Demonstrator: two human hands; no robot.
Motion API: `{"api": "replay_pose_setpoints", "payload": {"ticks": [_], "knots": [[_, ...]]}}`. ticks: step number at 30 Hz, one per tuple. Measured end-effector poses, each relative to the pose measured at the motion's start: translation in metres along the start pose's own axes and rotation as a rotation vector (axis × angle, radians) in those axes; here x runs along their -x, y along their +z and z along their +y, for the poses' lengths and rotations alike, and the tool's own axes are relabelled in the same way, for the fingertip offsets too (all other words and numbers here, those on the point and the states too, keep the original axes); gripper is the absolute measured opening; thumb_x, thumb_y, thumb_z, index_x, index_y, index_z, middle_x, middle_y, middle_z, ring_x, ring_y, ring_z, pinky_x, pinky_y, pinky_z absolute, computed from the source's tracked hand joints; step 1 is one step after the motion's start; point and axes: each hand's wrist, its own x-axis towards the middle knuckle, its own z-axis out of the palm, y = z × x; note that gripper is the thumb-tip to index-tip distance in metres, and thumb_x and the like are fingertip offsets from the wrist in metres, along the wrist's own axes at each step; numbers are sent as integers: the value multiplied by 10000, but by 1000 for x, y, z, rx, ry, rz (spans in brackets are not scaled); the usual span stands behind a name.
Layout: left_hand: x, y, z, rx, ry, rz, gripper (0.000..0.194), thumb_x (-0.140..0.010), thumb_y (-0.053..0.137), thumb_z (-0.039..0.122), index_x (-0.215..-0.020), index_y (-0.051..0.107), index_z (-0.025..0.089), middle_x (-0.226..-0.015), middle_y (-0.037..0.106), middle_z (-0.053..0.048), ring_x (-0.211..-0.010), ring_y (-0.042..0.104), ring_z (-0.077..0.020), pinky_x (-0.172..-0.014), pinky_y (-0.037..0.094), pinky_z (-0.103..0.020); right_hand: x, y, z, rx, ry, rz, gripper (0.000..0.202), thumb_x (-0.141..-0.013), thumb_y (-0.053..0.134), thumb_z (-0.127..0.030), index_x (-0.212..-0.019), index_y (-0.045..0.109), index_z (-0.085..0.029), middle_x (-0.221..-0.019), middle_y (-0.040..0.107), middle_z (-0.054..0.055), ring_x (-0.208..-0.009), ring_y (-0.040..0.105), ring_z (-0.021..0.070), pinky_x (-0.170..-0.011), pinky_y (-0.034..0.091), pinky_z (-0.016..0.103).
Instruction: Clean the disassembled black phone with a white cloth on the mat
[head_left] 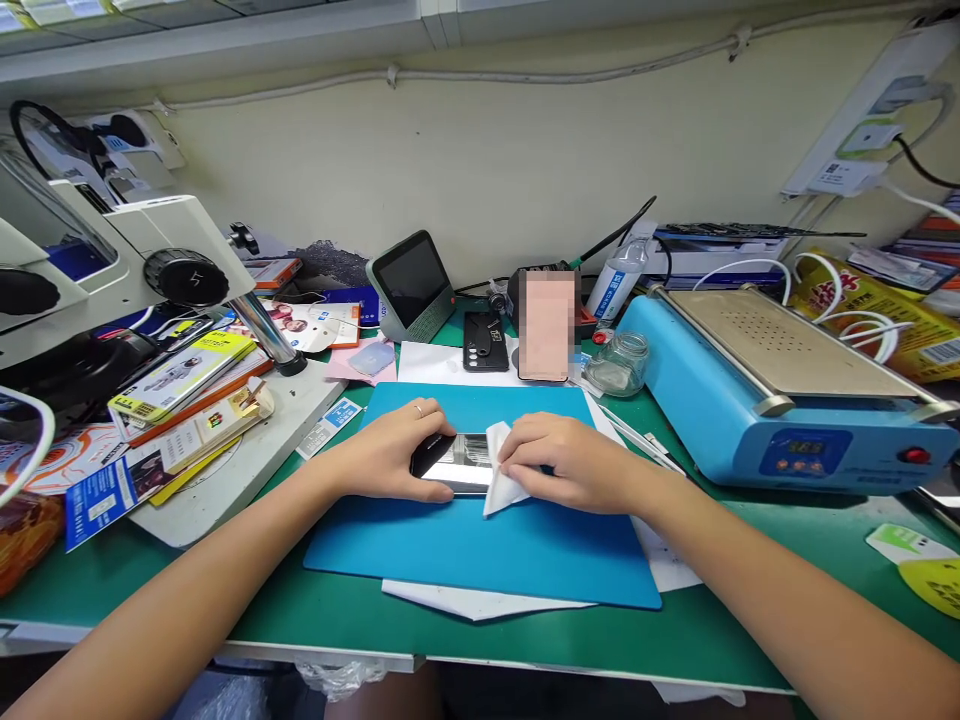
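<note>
A smartphone (461,465) lies sideways on a blue mat (480,550), its dark, glossy face turned up and reflecting light. My left hand (397,452) grips its left end, thumb along the near edge and fingers along the far edge. A ring is on one finger. In my right hand (566,462) a folded white wipe (504,490) is pinched, pressed against the phone's right part. The wipe and my fingers hide the phone's right end.
A blue heating plate machine (787,400) stands at right, beside a glass jar (619,362). Behind the mat are a black phone case (485,342), a propped phone (546,325) and a smart display (412,285). A microscope stand (277,335) and piled boxes (184,380) fill the left.
</note>
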Motion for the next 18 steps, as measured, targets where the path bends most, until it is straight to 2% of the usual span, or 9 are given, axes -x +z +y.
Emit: {"api": "replay_pose_setpoints", "payload": {"ticks": [2, 7, 11, 15, 18], "knots": [[0, 0, 0, 7, 1, -2, 547, -765, 760, 559, -1155, 581, 219, -1081, 580, -53, -999, 565, -257, -829, 483, -363, 2, 0, 1, 14, 21, 22, 248, -1007, 530, -232, -947, 766, -184, -1000, 756, 73, -949, 655, 211, -847, 498, 342], [0, 2, -1, 0, 2, 18, 530, -767, 754, 553, -1135, 587, 211, -1072, 576, -54, -992, 558, -252, -831, 483, -366, -4, 6, -5, -10, -93, -6, 246, -1003, 524, -204, -1124, 736, -179, -1168, 732, 82, -1077, 620, 225, -930, 492, 361], [1, 2, -1, 5, 8, 9, 542, -776, 749, 563, -1155, 579, 214, -1070, 574, -56, -982, 554, -249, -820, 479, -367, -1, 1, -3, -34, -22, -12, 222, -1011, 535, -245, -1048, 746, -187, -1106, 737, 69, -1004, 622, 211, -893, 493, 364], [1, 1, -1, -1, 18, 13, 536, -776, 748, 564, -1152, 579, 221, -1063, 575, -57, -982, 556, -255, -818, 475, -367, 3, -3, 1, -33, 36, -41, 151, -936, 667, -313, -1016, 721, -196, -1117, 704, 67, -1030, 593, 227, -879, 492, 363], [2, 1, -1, 0, 12, 14, 537, -776, 748, 566, -1151, 578, 222, -1069, 577, -58, -992, 556, -257, -828, 478, -367, 4, -3, 1, -66, 32, -70, 115, -925, 667, -274, -1005, 700, -198, -1134, 691, 66, -1051, 577, 227, -880, 487, 357]]}}
